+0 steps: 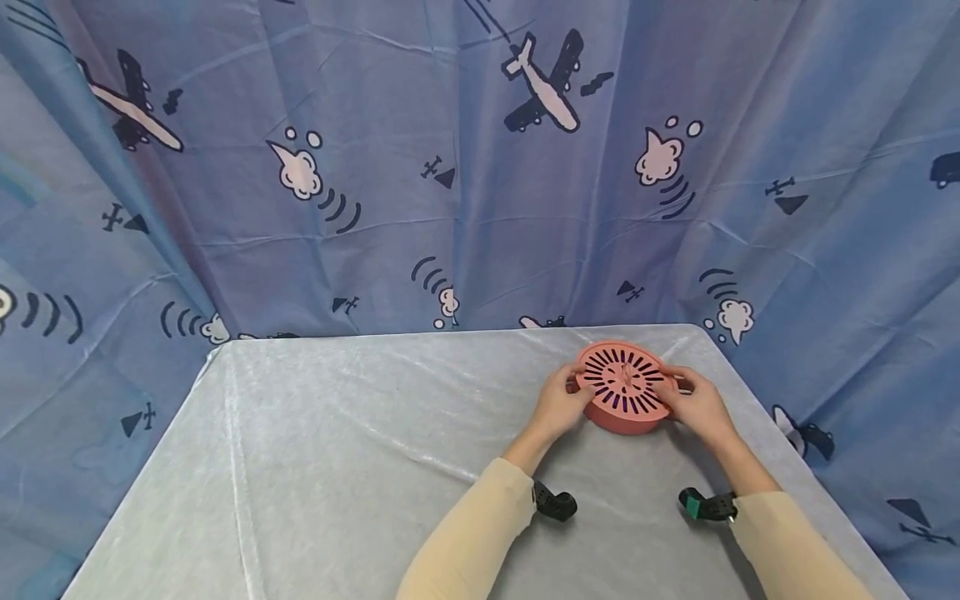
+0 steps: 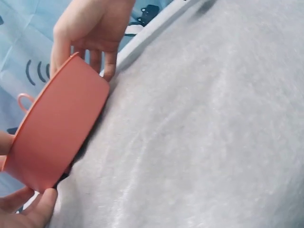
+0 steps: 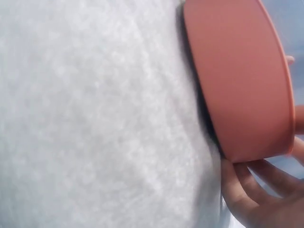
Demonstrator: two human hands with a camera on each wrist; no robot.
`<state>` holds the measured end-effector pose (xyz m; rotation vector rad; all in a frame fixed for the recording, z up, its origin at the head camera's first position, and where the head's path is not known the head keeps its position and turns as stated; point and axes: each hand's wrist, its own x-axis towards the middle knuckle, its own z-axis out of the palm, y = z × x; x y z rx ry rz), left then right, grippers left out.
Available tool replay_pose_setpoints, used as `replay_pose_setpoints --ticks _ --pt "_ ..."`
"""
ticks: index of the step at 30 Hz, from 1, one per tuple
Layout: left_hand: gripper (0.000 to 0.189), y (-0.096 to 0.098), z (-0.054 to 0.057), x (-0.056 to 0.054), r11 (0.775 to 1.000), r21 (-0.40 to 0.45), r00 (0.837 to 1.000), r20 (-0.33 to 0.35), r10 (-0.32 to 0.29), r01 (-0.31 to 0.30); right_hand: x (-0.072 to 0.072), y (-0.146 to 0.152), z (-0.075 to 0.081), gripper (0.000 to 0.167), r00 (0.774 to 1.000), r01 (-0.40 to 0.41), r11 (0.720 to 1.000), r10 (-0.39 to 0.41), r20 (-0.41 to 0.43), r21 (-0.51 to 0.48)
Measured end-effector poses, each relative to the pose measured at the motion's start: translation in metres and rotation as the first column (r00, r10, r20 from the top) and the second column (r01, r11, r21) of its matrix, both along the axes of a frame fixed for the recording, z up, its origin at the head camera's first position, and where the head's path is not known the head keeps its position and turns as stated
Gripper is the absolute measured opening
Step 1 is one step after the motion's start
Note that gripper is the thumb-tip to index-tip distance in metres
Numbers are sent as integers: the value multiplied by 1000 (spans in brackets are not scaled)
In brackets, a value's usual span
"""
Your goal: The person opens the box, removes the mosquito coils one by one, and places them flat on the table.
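Observation:
A round coral-coloured mosquito coil box (image 1: 626, 423) is at the far right of the table, its lid (image 1: 613, 357) cut with radiating slots and bearing a small loop. My left hand (image 1: 558, 406) grips its left side, thumb on the lid's edge and fingers around the wall. On the opposite side my right hand (image 1: 703, 407) holds it the same way. Both wrist views show the smooth side wall (image 2: 64, 118) close against the cloth, with fingers (image 3: 237, 190) low beside the base. The inside of the box is hidden under the lid.
A pale grey cloth (image 1: 315, 450) covers the table, with creases running across it. Behind and beside it hangs a blue curtain (image 1: 390, 167) printed with planes and clouds. The table's right edge runs close to the right forearm. A black strap-on device (image 1: 555, 502) sits on each wrist.

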<state>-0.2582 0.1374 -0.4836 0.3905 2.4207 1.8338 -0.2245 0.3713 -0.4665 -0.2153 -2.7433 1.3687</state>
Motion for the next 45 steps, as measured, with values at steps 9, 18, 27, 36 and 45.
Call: replay_pose_setpoints --ticks 9,18,27,36,45 --pt "39 -13 6 -3 992 118 993 109 33 -46 0 -13 4 61 1000 7 988 -4 22 -151" --pt "41 -39 13 -9 990 126 988 150 39 -59 3 -41 12 59 1000 -2 988 -1 -22 -155" --pt "41 -74 22 -10 982 174 974 225 36 -77 1 -72 20 58 999 -29 986 24 -30 -166" --pt "47 -111 33 2 978 167 957 282 72 -122 2 -109 21 55 998 -51 971 45 -32 -235" --pt "46 -149 38 11 983 147 972 222 78 -112 1 -139 26 51 995 -89 952 73 -65 -293"
